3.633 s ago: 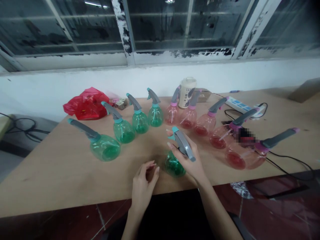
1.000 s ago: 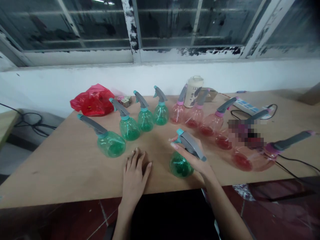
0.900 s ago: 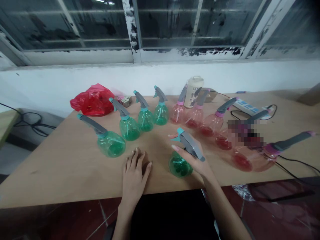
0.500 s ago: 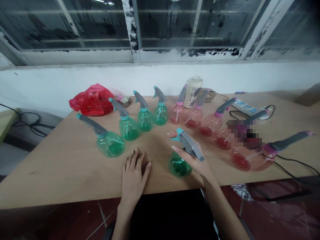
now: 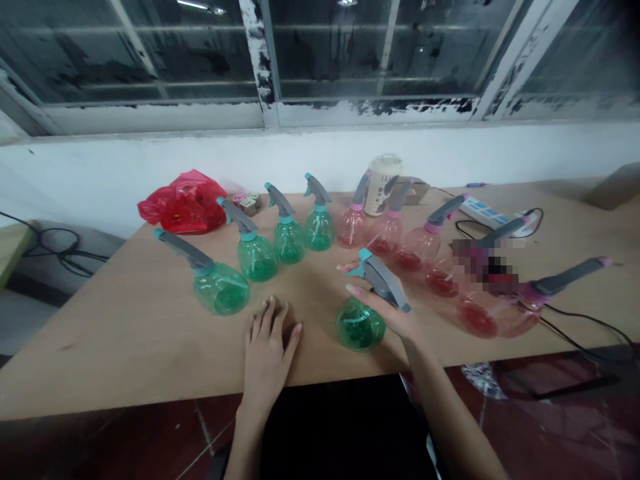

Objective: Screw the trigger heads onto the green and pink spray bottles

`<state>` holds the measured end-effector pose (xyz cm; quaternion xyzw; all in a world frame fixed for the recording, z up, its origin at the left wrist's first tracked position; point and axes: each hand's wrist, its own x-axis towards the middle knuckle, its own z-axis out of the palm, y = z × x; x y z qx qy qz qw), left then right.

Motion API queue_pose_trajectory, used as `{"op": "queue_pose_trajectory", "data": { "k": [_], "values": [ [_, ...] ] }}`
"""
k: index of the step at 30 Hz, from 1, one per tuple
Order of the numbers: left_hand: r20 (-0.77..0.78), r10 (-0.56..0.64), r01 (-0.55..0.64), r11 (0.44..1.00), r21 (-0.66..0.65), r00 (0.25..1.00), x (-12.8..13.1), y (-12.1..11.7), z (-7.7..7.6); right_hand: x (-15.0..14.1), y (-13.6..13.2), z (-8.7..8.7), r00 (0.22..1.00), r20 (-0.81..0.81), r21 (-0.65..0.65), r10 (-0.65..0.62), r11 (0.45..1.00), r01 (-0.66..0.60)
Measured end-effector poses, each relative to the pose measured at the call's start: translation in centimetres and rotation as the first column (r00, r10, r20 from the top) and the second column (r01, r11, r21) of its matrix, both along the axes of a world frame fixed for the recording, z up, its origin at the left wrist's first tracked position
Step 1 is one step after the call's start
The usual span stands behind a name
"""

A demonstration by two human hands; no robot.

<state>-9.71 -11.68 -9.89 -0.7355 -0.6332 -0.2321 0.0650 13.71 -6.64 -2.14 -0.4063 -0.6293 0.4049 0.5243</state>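
My right hand [image 5: 387, 310] is wrapped round the neck of a green spray bottle [image 5: 361, 331] with a grey and teal trigger head. That bottle stands close to the table's front edge, its nozzle pointing away to the left. Flat on the wooden table [image 5: 125, 347] lies my left hand [image 5: 270, 340], fingers apart, holding nothing. Beyond it, several green spray bottles form a curved row, the nearest being a green bottle [image 5: 221, 290] at the left. Several pink spray bottles curve along the right, among them a pink bottle [image 5: 419, 248]; a blurred patch hides part of that row.
A red plastic bag [image 5: 185, 207] lies at the back left beside small pink-and-white items [image 5: 247, 202]. Behind the pink bottles stands a paper cup [image 5: 383, 187]. A power strip [image 5: 493, 217] and black cables occupy the right. A brown box [image 5: 615, 189] sits at the far right.
The green bottle in my right hand has shifted very slightly, now standing a little more upright. My left hand rests in the same place. The view has moved a little.
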Motion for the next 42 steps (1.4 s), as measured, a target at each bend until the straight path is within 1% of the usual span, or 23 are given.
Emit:
{"op": "queue_pose_trajectory", "data": {
  "k": [3,4,8,10,13,15,18,20,23,26,29,36,39,42],
  "values": [
    [-0.004,0.002,-0.002,1.000,0.005,1.000,0.0,0.0,-0.1,0.4,0.7,-0.1,0.992,-0.124,-0.016,-0.023,1.000,0.021],
    [-0.001,0.002,-0.002,1.000,0.008,1.000,0.0,0.0,-0.1,0.5,0.9,0.0,0.988,-0.148,-0.033,-0.054,0.998,0.049],
    [0.015,-0.001,0.001,1.000,0.024,1.000,-0.1,0.0,-0.2,0.3,1.1,0.1,0.965,-0.176,-0.125,-0.194,0.977,0.174],
    [0.022,-0.003,0.002,1.000,0.022,1.000,-0.1,0.0,-0.2,0.0,1.1,0.2,0.959,-0.183,-0.140,-0.215,0.972,0.191],
    [0.026,-0.004,0.004,1.000,0.015,1.000,-0.1,0.0,-0.1,-0.3,1.1,0.3,0.961,-0.197,-0.131,-0.193,0.977,0.169],
    [0.030,-0.008,0.007,1.000,0.016,1.000,-0.1,0.0,-0.1,-0.1,1.4,0.6,0.976,-0.177,-0.124,-0.128,0.986,0.107],
    [0.042,-0.011,0.010,1.000,0.019,0.999,-0.2,0.0,-0.2,0.5,1.8,1.2,0.998,-0.056,-0.086,0.039,0.995,-0.044],
    [0.046,-0.004,0.003,1.000,0.020,0.999,-0.2,0.1,-0.3,0.9,2.2,1.4,0.994,0.038,-0.038,0.106,0.994,-0.105],
    [0.046,0.003,-0.004,1.000,0.026,0.999,-0.2,0.1,-0.5,1.4,2.6,1.6,0.989,0.121,0.005,0.090,0.996,-0.091],
    [0.043,-0.001,0.000,1.000,0.024,0.999,-0.2,0.1,-0.4,1.5,2.8,1.4,0.989,0.130,0.029,0.070,0.997,-0.074],
    [0.043,-0.006,0.006,1.000,0.018,0.999,-0.2,0.0,-0.2,1.5,2.9,1.1,0.995,0.067,0.043,0.069,0.996,-0.072],
    [0.035,-0.002,0.002,1.000,0.013,0.999,-0.3,0.0,-0.1,1.6,3.2,0.6,0.998,-0.051,0.021,0.032,0.999,-0.031],
    [0.032,-0.003,0.002,1.000,0.014,0.999,-0.3,0.0,-0.2,1.2,3.2,0.4,0.978,-0.207,-0.032,0.013,0.999,-0.020],
    [0.034,-0.006,0.005,1.000,0.018,0.999,-0.3,0.1,-0.2,0.2,3.1,0.2,0.920,-0.391,-0.130,-0.013,0.991,-0.041]
  ]
}}
